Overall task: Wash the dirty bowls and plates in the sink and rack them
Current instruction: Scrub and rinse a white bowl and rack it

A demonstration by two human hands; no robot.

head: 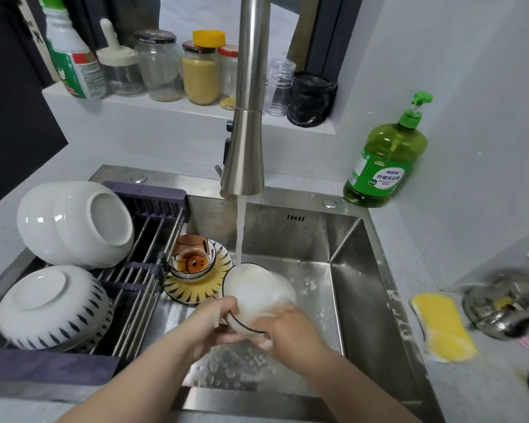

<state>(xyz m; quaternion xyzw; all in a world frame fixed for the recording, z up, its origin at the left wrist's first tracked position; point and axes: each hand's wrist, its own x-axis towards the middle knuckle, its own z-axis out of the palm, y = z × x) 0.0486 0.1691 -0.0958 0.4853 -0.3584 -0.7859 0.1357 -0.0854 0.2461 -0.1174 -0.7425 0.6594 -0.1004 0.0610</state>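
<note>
bowl (261,296) tilted, mouth leftward | left hand (214,319); right hand (287,328) grip it

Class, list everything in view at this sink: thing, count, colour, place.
steel sink: one, silver, centre.
steel tap: one, silver, above sink.
dark-rimmed white ceramic bowl: one, white, under tap's stream.
slatted drying rack: one, dark purple, over sink's left.
upturned ceramic bowls: at least three, white, one blue-patterned, on rack.
striped plate: one, yellow, in sink, left.
small cartoon bowl: one, orange, on striped plate.
pump detergent bottle: one, green, right counter.
sponge: one, yellow, right counter.
jars and bottles: several, mixed, back ledge.
left hand, right hand: hold that bowl.
</note>
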